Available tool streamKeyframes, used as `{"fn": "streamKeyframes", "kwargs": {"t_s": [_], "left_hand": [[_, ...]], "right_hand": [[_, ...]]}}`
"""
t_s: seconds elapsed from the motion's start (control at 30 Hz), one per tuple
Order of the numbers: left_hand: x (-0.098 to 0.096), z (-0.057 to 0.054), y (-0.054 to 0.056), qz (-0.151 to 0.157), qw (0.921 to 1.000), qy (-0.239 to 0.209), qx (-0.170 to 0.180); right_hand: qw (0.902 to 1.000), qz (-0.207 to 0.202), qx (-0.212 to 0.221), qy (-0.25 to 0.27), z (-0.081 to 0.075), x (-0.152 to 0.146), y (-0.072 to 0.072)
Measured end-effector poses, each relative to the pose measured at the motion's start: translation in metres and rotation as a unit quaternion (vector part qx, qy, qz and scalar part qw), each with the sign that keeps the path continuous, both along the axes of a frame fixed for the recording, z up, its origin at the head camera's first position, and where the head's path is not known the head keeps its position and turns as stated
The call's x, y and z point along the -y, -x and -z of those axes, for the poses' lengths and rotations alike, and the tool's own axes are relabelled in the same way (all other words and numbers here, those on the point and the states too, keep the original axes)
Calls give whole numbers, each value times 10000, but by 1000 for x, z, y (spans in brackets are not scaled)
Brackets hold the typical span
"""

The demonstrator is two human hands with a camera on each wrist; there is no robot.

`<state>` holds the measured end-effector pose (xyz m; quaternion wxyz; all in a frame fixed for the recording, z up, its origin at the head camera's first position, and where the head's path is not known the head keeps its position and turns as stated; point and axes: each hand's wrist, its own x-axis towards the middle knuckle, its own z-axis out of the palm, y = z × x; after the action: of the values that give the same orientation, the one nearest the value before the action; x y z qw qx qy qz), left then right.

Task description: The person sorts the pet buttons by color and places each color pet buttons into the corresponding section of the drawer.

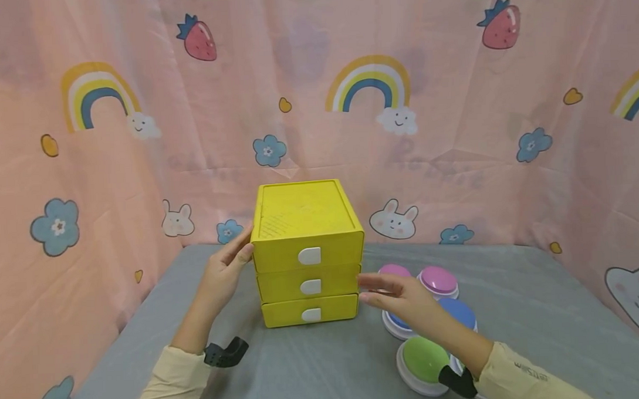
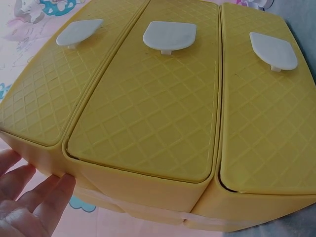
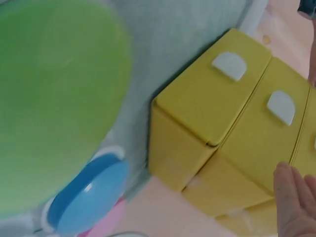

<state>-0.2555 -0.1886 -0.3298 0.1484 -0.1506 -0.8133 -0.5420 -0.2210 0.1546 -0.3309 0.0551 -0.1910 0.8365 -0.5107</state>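
Observation:
A yellow three-drawer box (image 1: 306, 209) stands upright on the grey surface, its drawers shut and their white handles facing me. My left hand (image 1: 227, 270) touches the box's left side near the top drawer. In the left wrist view, the left fingertips (image 2: 63, 185) lie against the side wall. On the opposite side, my right hand (image 1: 394, 291) is at the right wall, level with the middle drawer, with fingers extended. The right wrist view shows that hand (image 3: 296, 207) beside the box; whether it touches is hard to tell.
Several round domed, button-like things with white bases stand to the right: pink (image 1: 440, 279), blue (image 1: 458, 312) and green (image 1: 425, 358). Some are partly behind the right forearm. A pink patterned curtain (image 1: 318, 152) hangs behind the grey cloth-covered table (image 1: 529, 309).

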Motion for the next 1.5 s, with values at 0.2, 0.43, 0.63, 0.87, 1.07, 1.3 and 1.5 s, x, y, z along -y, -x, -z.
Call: {"fn": "streamKeyframes", "kwargs": {"t_s": [0.2, 0.43, 0.63, 0.87, 1.07, 1.3, 1.5], "left_hand": [[-1, 0, 0, 17, 10000, -41, -39], [-2, 0, 2, 33, 9999, -105, -34], [-1, 0, 1, -10, 9999, -96, -54], [-1, 1, 0, 2, 9999, -98, 48], [-2, 0, 0, -66, 9999, -129, 71], [-2, 2, 0, -43, 9998, -187, 42], [-2, 1, 0, -67, 9998, -180, 79]], "right_hand": [[9983, 185, 374, 402, -4, 17, 5], [9878, -28, 1123, 1077, -9, 30, 11], [9787, -343, 1338, 1519, -10, 38, 13], [9660, -585, 1615, 1931, -12, 45, 15], [9616, -541, 1809, 1989, -15, 53, 19], [9560, -412, 2154, 1947, -19, 60, 26], [9427, -152, 2532, 2169, -24, 64, 32]]}}
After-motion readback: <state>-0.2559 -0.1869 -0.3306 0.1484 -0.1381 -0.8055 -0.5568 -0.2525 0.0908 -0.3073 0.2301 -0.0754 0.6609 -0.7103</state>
